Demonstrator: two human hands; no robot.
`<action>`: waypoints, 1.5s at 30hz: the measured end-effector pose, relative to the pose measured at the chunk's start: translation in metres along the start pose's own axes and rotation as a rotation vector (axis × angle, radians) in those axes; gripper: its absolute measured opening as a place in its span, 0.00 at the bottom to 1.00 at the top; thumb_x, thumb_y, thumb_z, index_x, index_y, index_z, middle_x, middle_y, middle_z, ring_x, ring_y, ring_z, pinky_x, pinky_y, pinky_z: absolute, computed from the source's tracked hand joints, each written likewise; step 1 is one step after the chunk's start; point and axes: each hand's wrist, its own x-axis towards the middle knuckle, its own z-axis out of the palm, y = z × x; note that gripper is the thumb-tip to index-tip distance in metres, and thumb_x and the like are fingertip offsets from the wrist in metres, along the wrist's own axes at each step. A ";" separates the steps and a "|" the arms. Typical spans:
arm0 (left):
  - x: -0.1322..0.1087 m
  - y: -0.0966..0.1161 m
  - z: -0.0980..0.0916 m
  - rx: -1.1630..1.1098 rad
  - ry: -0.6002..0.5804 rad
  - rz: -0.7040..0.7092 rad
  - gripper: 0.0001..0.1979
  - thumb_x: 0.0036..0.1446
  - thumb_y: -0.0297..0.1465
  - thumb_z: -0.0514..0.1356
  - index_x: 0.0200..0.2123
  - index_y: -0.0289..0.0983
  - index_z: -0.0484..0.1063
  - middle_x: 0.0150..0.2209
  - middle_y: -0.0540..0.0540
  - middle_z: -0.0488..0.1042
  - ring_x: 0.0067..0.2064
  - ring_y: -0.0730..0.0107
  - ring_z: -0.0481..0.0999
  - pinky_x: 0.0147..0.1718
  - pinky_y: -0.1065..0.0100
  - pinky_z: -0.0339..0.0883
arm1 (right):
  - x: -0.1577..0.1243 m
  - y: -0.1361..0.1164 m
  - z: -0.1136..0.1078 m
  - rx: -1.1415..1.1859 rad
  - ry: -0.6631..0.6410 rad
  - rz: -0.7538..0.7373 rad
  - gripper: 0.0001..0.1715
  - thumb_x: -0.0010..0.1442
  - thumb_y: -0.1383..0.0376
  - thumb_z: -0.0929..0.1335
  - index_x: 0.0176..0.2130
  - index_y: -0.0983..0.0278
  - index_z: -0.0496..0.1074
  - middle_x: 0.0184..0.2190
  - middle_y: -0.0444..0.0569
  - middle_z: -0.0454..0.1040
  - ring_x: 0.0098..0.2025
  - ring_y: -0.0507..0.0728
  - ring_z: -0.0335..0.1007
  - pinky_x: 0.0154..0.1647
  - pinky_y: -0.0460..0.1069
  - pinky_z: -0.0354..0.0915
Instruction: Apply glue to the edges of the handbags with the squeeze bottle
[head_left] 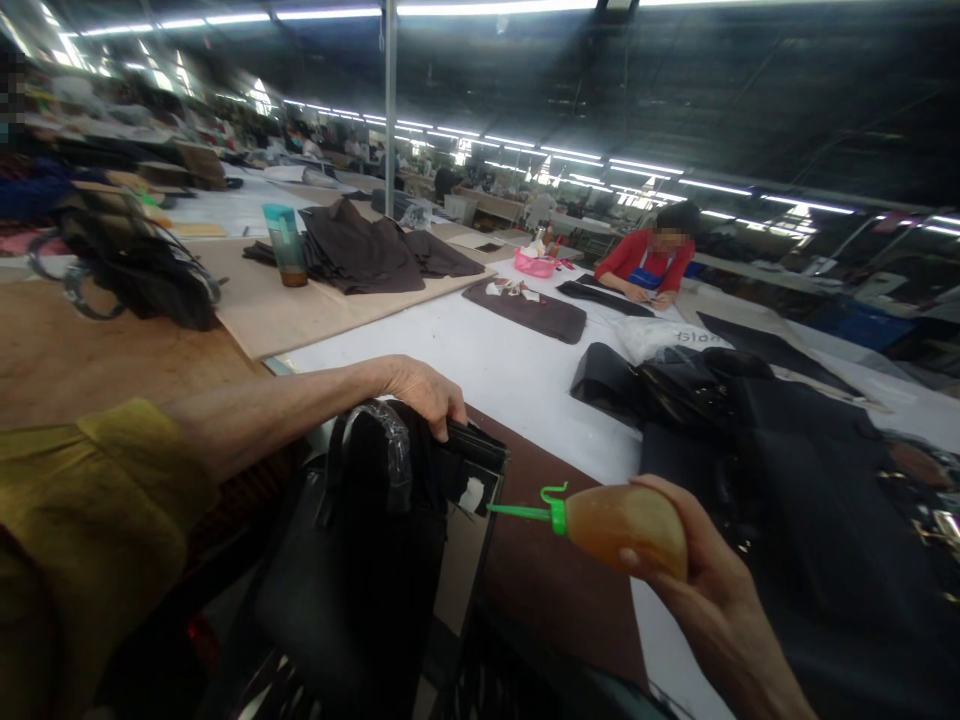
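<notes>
Left hand [424,392] clamps the black bag [360,580] by its top edge, steadying it, while right hand [705,590], wrapped around an amber bottle [622,525], aims its nozzle [525,512] there.

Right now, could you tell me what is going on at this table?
The person's left hand grips the top edge of a black bag at the near side of the white table. The right hand holds an amber squeeze bottle, its green nozzle pointing at the bag's edge. Dark material is piled to the right, and a co-worker in red sits farther along.
</notes>
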 end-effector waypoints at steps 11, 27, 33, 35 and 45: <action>0.000 -0.002 0.001 0.029 0.007 0.013 0.13 0.42 0.26 0.57 0.34 0.32 0.75 0.26 0.50 0.74 0.29 0.69 0.70 0.28 0.73 0.66 | -0.021 0.009 0.002 -0.067 -0.010 0.008 0.28 0.47 0.51 0.72 0.47 0.56 0.67 0.41 0.43 0.71 0.39 0.59 0.69 0.39 0.45 0.65; 0.002 -0.004 0.002 -0.008 0.003 -0.009 0.15 0.42 0.26 0.58 0.36 0.33 0.76 0.25 0.50 0.75 0.31 0.67 0.71 0.33 0.70 0.67 | -0.039 0.001 0.009 -0.071 -0.034 0.018 0.27 0.38 0.52 0.75 0.40 0.58 0.73 0.35 0.47 0.76 0.33 0.61 0.73 0.30 0.45 0.70; 0.003 -0.003 0.002 0.000 0.010 -0.031 0.15 0.42 0.25 0.57 0.35 0.33 0.76 0.25 0.51 0.74 0.31 0.68 0.71 0.32 0.71 0.66 | -0.052 0.022 0.011 -0.027 -0.122 0.082 0.30 0.41 0.54 0.75 0.45 0.56 0.70 0.39 0.46 0.74 0.34 0.60 0.73 0.33 0.46 0.69; 0.003 -0.002 0.002 0.018 0.017 -0.033 0.14 0.42 0.25 0.56 0.34 0.33 0.76 0.26 0.50 0.75 0.31 0.68 0.71 0.33 0.70 0.66 | -0.057 0.029 0.012 -0.016 -0.149 0.113 0.31 0.42 0.55 0.75 0.46 0.56 0.69 0.40 0.46 0.74 0.36 0.61 0.73 0.34 0.46 0.69; 0.000 0.000 0.000 0.005 0.034 -0.036 0.14 0.43 0.26 0.57 0.35 0.33 0.76 0.26 0.50 0.75 0.29 0.69 0.70 0.29 0.71 0.65 | -0.066 0.039 0.013 -0.044 -0.208 0.059 0.31 0.44 0.56 0.74 0.48 0.56 0.69 0.45 0.47 0.72 0.44 0.63 0.70 0.37 0.46 0.68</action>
